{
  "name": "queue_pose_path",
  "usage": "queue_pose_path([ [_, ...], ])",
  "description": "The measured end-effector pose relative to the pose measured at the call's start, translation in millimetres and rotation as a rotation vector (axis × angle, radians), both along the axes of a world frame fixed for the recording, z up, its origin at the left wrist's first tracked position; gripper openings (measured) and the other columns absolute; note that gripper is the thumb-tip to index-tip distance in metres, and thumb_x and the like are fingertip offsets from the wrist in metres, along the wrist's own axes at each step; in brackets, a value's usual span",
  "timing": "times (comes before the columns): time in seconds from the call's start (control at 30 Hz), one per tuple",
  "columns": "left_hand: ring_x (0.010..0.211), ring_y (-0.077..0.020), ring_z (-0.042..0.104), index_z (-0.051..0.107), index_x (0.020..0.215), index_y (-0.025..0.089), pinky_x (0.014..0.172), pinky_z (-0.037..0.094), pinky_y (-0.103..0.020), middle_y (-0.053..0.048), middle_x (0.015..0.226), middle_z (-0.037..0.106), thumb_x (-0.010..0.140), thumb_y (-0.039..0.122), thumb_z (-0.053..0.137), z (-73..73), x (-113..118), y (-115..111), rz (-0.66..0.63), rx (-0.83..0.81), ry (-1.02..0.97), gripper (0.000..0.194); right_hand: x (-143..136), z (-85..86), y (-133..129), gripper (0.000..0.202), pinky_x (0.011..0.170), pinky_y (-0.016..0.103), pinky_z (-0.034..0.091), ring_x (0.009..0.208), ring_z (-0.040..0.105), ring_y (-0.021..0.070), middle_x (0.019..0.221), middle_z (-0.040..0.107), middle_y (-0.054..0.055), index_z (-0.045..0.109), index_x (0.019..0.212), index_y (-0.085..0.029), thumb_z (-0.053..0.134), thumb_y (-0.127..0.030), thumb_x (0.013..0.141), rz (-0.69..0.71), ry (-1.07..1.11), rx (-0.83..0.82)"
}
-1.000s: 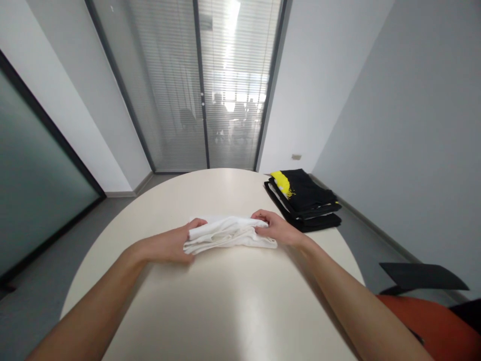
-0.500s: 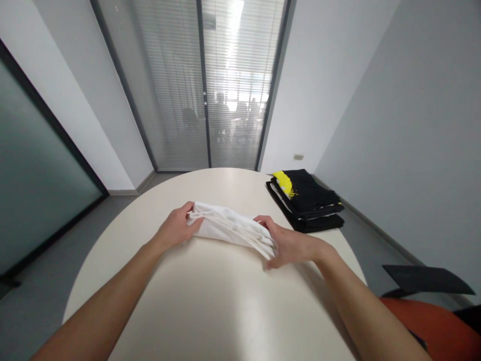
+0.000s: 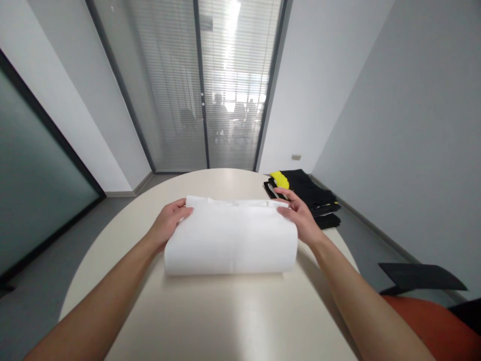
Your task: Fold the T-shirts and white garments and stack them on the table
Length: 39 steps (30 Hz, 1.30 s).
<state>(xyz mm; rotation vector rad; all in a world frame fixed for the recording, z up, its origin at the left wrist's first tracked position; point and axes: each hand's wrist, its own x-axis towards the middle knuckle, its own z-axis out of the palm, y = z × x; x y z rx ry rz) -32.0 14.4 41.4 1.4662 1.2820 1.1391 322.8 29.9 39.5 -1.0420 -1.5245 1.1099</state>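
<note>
A folded white garment [image 3: 231, 240] hangs between my two hands over the middle of the round table [image 3: 210, 311]. Its near side curves down in a smooth fold, close to or on the tabletop; I cannot tell which. My left hand [image 3: 171, 220] pinches the far left corner, thumb on top and fingers behind. At the far right corner, my right hand [image 3: 298, 213] has its thumb on the cloth, with the index finger stretched out past the edge. The fingers behind the cloth are partly hidden on both sides.
Several folded black garments [image 3: 311, 193], the top one with a yellow patch, are stacked at the table's right, partly behind my right hand. An orange chair [image 3: 424, 326] with a black armrest stands at the lower right. Beyond the table is a glass partition with blinds [image 3: 169, 100].
The white garment was a narrow, bunched, slanted bundle. Now it is lifted and turned, with a broad smooth face toward me. My right hand has moved away and up; the view has shifted slightly.
</note>
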Motion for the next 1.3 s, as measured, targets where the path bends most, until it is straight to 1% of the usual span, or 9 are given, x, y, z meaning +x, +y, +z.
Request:
queue_pose_path([
  [0.17, 0.071, -0.0213, 0.062, 0.065, 0.096, 0.014, 0.059, 0.044, -0.028, -0.004, 0.079, 0.069, 0.072, 0.051, 0.064, -17.3, -5.6, 7.6, -0.078, -0.298, 0.061, 0.044, -6.0, -17.4, 7.8, 0.063, 0.068, 0.029, 0.051, 0.079, 0.065, 0.0185, 0.096, 0.068, 0.004, 0.054, 0.13, -0.023, 0.074, -0.052, 0.077, 0.018, 0.006, -0.235],
  [0.33, 0.074, -0.022, 0.063, 0.064, 0.111, 0.015, 0.062, 0.043, -0.028, -0.005, 0.087, 0.071, 0.066, 0.062, 0.072, -35.5, -21.2, 19.4, -0.115, -0.306, 0.33, 0.066, -3.2, -45.5, 18.7, 0.073, 0.087, 0.033, 0.053, 0.111, 0.061, 0.0225, 0.131, 0.06, 0.01, 0.052, 0.135, -0.026, 0.083, -0.038, 0.07, 0.104, -0.078, -0.297],
  [0.53, 0.062, -0.0191, 0.055, 0.07, 0.101, 0.016, 0.057, 0.034, -0.028, 0.0, 0.067, 0.06, 0.079, 0.064, 0.058, -49.3, -22.9, 29.9, 0.018, 0.015, 0.688, 0.054, -4.9, -63.5, 30.7, 0.048, 0.088, 0.039, 0.053, 0.092, 0.066, 0.0201, 0.125, 0.063, 0.013, 0.057, 0.128, -0.018, 0.065, -0.027, 0.081, -0.106, -0.358, -0.043],
  [0.67, 0.063, -0.02, 0.057, 0.067, 0.086, 0.018, 0.059, 0.034, -0.028, -0.003, 0.068, 0.062, 0.086, 0.065, 0.047, -54.2, -10.4, 30.2, 0.092, 0.039, 0.806, 0.051, -24.3, -46.6, 10.2, 0.042, 0.109, 0.048, 0.041, 0.121, 0.057, 0.0282, 0.133, 0.06, 0.015, 0.058, 0.131, -0.016, 0.054, -0.025, 0.09, -0.212, -0.737, 0.34],
  [0.77, 0.067, -0.0211, 0.06, 0.067, 0.087, 0.018, 0.061, 0.036, -0.028, -0.005, 0.073, 0.066, 0.085, 0.065, 0.047, -54.0, -5.4, 31.0, 0.125, 0.019, 0.749, 0.051, -49.7, -31.9, -16.2, 0.05, 0.117, 0.047, 0.031, 0.138, 0.043, 0.027, 0.15, 0.049, 0.013, 0.049, 0.145, -0.021, 0.049, -0.038, 0.098, -0.052, -0.829, 0.535],
  [0.93, 0.053, -0.0179, 0.055, 0.067, 0.099, 0.014, 0.052, 0.036, -0.028, -0.002, 0.065, 0.064, 0.072, 0.07, 0.06, -43.9, -19.3, 29.8, -0.046, -0.197, 0.556, 0.064, -73.0, -35.7, -27.2, 0.063, 0.12, 0.052, 0.023, 0.15, 0.025, 0.0298, 0.162, 0.031, 0.008, 0.035, 0.155, -0.029, 0.04, -0.058, 0.1, 0.382, -1.029, 0.513],
  [1.03, 0.048, -0.0156, 0.051, 0.065, 0.094, 0.015, 0.046, 0.035, -0.026, 0.0, 0.061, 0.06, 0.061, 0.069, 0.069, -35.8, -33.5, 25.4, -0.156, -0.359, 0.545, 0.064, -68.4, -38.5, -16.1, 0.063, 0.119, 0.055, 0.019, 0.148, 0.028, 0.0326, 0.16, 0.035, 0.012, 0.042, 0.152, -0.026, 0.045, -0.06, 0.098, 0.303, -1.104, 0.566],
  [1.13, 0.057, -0.0178, 0.057, 0.063, 0.084, 0.016, 0.047, 0.039, -0.026, -0.002, 0.067, 0.062, 0.06, 0.067, 0.07, -32.6, -39.7, 22.2, -0.203, -0.399, 0.55, 0.056, -63.9, -30.8, -16.5, 0.059, 0.114, 0.053, 0.028, 0.138, 0.041, 0.0335, 0.152, 0.046, 0.016, 0.052, 0.144, -0.021, 0.049, -0.057, 0.097, 0.218, -1.093, 0.629],
  [1.3, 0.074, -0.0212, 0.065, 0.065, 0.109, 0.017, 0.06, 0.045, -0.028, -0.007, 0.091, 0.072, 0.069, 0.062, 0.064, -43.4, -26.1, 24.9, -0.124, -0.163, 0.581, 0.06, -73.3, -19.8, -36.3, 0.064, 0.099, 0.04, 0.042, 0.114, 0.055, 0.0265, 0.131, 0.06, 0.012, 0.06, 0.134, -0.022, 0.068, -0.06, 0.083, 0.591, -0.972, 0.755],
])
